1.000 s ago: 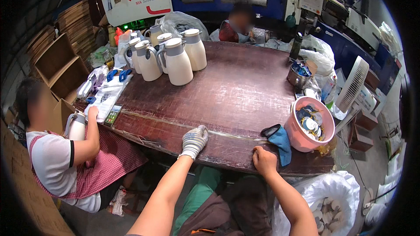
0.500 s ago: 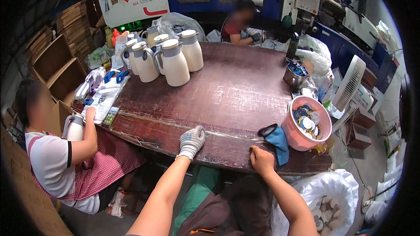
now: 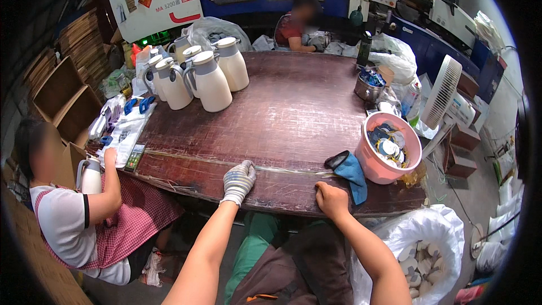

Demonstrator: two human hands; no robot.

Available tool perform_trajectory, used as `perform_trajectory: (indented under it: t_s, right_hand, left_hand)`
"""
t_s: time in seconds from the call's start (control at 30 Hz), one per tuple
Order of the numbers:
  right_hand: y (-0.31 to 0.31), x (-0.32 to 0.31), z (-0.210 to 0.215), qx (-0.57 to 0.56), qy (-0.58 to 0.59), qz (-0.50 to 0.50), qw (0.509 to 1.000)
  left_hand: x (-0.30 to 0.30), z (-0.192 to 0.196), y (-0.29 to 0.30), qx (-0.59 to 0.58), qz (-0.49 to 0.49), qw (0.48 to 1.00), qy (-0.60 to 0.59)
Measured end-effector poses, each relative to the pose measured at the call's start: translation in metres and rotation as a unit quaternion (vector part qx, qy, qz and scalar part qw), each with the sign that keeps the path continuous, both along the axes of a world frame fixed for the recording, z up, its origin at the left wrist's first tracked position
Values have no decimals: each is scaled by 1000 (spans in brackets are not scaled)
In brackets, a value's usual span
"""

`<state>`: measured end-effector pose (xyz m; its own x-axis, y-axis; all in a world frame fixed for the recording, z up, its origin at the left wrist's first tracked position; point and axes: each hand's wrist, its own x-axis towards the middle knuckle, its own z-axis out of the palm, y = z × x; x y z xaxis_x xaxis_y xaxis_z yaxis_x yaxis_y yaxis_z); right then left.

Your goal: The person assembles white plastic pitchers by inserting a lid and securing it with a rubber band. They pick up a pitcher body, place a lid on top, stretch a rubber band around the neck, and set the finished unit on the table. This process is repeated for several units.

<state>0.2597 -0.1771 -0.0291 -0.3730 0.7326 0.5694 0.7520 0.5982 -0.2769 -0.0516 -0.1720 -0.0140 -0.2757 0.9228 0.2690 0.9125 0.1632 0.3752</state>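
At the near edge of a worn, dark red-brown wooden table (image 3: 282, 113), listed by position:

Item: your left hand (image 3: 239, 180), in a pale knit glove with grey bands. Fingers curled, resting on the tabletop beside a shiny, translucent strip (image 3: 288, 171) that runs crosswise along it. No object shows in the grip; the palm is hidden, so whether it closes on anything cannot be told. The placing seems to prop your forearm.

Item: your right hand (image 3: 333, 199), bare. Fingers loosely bent at the table's edge, with nothing seen in them; the underside is hidden, so a grasp cannot be told. It appears to be leaning there.

Item: a limp blue fabric piece with a dark edge (image 3: 354, 182). Lies just beyond your right hand, beside the bucket, probably put there to be within short reach.

Item: a round pink plastic bucket (image 3: 381, 171), holding light and dark discs (image 3: 389, 147). Set at your right, its raised wall likely keeping the loose pieces together.

Item: a white plastic sack (image 3: 449, 226), open-mouthed, below the table on your right, containing pale flat pieces (image 3: 420, 265).

Item: a cluster of cream, grey-topped jugs (image 3: 216, 87). Upright at the far left, handles outward on several, perhaps for easy lifting.

Item: a co-worker in a red checked apron (image 3: 135, 214), seated left, a cream jug with a grey handle (image 3: 91, 179) upright in front; its support is hidden.
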Motion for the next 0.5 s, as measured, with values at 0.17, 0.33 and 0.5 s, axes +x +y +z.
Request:
perform_trajectory:
  t_s: [0.17,0.33,0.5]
  right_hand:
    - [0,2,0,1,-1,1,1000]
    - [1,1,-1,4,1,-1,1000]
    - [2,1,-4,3,4,4,1000]
  left_hand:
    - [1,2,0,1,-5,1000,1]
    - [1,0,0,-9,-5,1000,2]
    - [-1,-2,1,-4,-8,1000,6]
